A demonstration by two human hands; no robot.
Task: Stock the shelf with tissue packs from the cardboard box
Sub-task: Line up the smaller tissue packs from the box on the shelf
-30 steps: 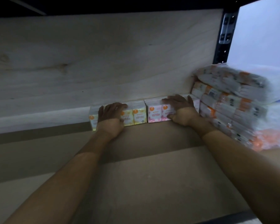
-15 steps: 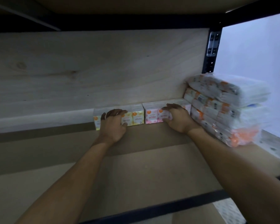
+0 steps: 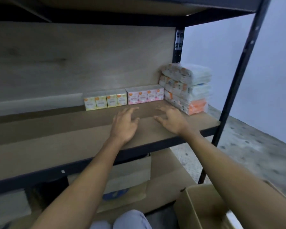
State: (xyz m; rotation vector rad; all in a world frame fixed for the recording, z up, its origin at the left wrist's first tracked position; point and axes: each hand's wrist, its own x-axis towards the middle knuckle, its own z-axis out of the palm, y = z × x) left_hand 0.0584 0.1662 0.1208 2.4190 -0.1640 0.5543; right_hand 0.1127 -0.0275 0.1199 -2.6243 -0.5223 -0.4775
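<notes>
While both hands hover over the shelf [image 3: 56, 141], the step looks like a pause between placements. The yellow tissue packs [image 3: 105, 100] and pink tissue packs [image 3: 144, 96] stand in a row against the back wall. The left hand [image 3: 125, 124] and right hand [image 3: 171, 120] hang palm down, fingers spread, holding nothing. The next move probably calls for a reach down into the cardboard box [image 3: 201, 207].

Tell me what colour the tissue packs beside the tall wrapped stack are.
The tissue packs are pink with small orange dots; head view.
</notes>
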